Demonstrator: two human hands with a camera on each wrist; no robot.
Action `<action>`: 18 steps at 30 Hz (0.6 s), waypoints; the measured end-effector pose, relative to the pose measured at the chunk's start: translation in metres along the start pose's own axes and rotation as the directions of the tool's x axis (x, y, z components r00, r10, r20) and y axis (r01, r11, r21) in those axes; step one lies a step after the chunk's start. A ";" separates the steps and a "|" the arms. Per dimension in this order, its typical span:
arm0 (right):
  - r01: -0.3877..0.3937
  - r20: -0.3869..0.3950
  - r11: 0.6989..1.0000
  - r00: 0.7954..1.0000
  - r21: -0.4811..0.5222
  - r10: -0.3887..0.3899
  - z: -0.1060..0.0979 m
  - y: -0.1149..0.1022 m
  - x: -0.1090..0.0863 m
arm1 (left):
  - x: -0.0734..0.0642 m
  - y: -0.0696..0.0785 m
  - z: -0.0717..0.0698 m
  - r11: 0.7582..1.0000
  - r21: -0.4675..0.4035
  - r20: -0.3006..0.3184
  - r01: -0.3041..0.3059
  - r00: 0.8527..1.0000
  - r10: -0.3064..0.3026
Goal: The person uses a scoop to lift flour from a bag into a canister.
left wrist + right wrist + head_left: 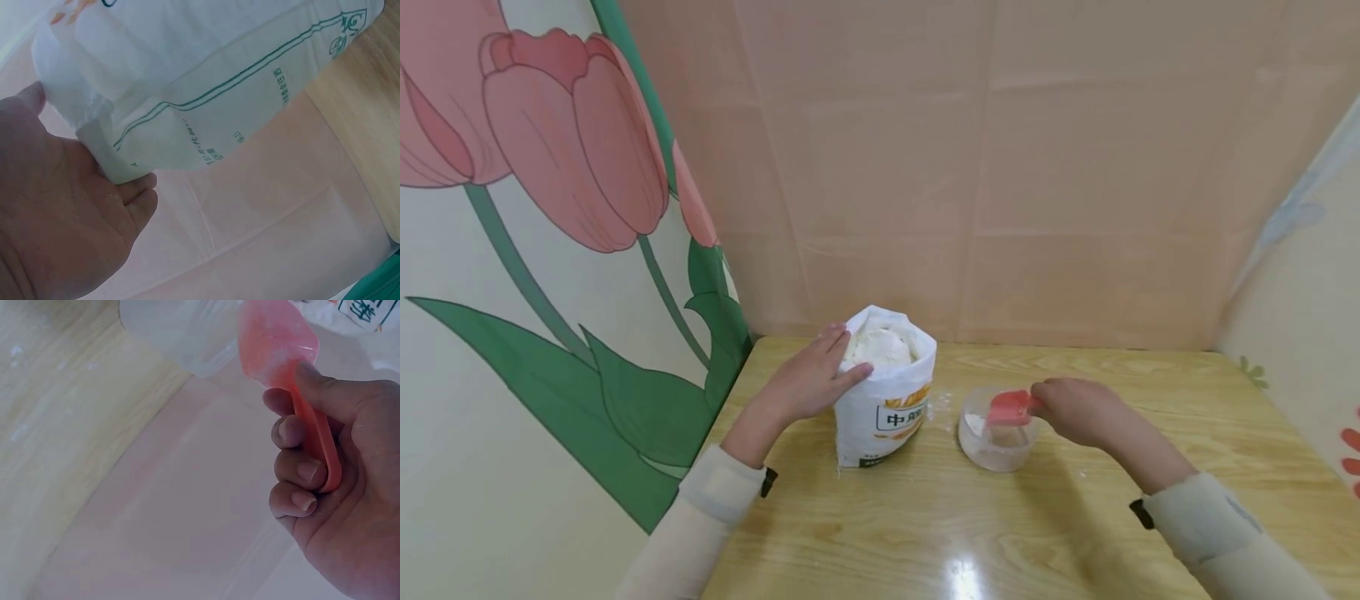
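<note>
Near the far left corner of the table [865, 533], the left hand [805, 382] pinches the rim of the white bag [868, 412]. The right hand [1078, 410], fingers clamped together on the red scoop [1011, 408], holds it over the clear bowl [996, 459].

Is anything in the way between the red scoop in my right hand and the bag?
Only rims: the scoop would probably need lifting over the left edge of the tub and the raised mouth of the bag. Otherwise, just scattered powder on the table between them.
</note>
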State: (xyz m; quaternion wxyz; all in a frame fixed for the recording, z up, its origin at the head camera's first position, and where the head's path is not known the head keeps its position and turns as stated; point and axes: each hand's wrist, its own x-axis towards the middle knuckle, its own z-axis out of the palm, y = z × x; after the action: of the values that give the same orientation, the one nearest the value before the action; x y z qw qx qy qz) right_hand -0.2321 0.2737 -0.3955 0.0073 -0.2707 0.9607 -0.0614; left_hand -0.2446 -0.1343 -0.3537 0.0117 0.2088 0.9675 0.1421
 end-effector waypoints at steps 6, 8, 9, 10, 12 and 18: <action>-0.011 -0.120 0.998 0.993 0.068 0.019 0.009 0.010 -0.012 | 0.001 0.002 0.000 1.000 0.000 0.005 -0.001 1.000 0.001; -0.011 -0.147 0.996 0.989 0.090 0.024 0.010 0.010 -0.013 | 0.001 0.002 0.000 1.000 0.002 0.008 0.002 1.000 -0.002; -0.009 -0.160 0.995 0.987 0.097 0.025 0.011 0.010 -0.013 | 0.001 0.002 0.000 1.000 0.002 0.008 0.004 1.000 -0.004; -0.002 -0.176 0.995 0.984 0.101 0.019 0.012 0.009 -0.013 | 0.001 0.002 0.000 1.000 0.002 0.007 0.007 1.000 -0.007; 0.005 -0.197 0.994 0.980 0.107 0.016 0.011 0.007 -0.013 | 0.001 0.001 0.001 1.000 0.002 0.007 0.013 1.000 -0.013; 0.010 -0.239 0.993 0.971 0.121 0.020 0.007 0.003 -0.012 | 0.002 0.002 0.002 1.000 -0.006 0.010 0.015 1.000 -0.015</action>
State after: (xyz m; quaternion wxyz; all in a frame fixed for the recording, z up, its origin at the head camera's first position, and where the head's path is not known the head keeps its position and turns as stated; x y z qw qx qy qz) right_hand -0.2231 0.2816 -0.4035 -0.0924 -0.2579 0.9497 -0.1517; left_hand -0.2454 -0.1312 -0.3549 0.0184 0.2022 0.9685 0.1441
